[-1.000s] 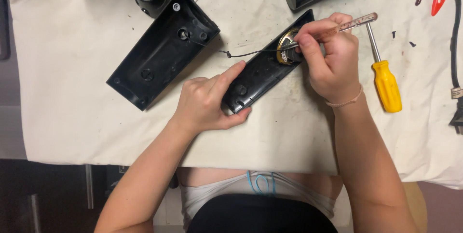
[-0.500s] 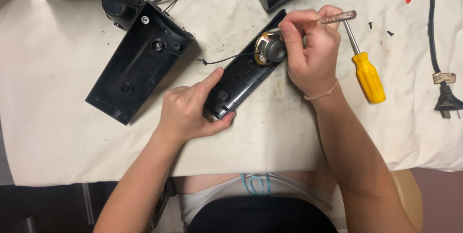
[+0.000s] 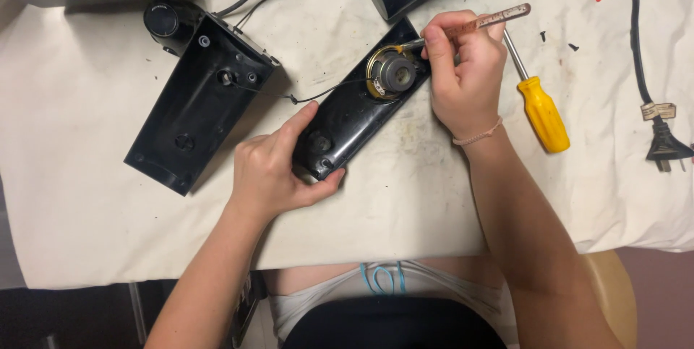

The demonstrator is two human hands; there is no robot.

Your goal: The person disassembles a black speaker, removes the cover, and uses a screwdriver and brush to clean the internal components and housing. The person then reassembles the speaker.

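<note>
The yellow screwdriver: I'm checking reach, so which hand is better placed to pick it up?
Right. The right hand lies just beside the yellow screwdriver, though it holds a thin tool at the speaker cone. The left hand grips the black panel's far end.

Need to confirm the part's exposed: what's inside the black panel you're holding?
A round speaker driver sits in the black panel, with the right hand's tool tip at its rim. The left hand covers the lower end.

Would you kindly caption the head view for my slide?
Left hand steadies a black speaker panel while right hand works a slim tool at its driver.
</note>
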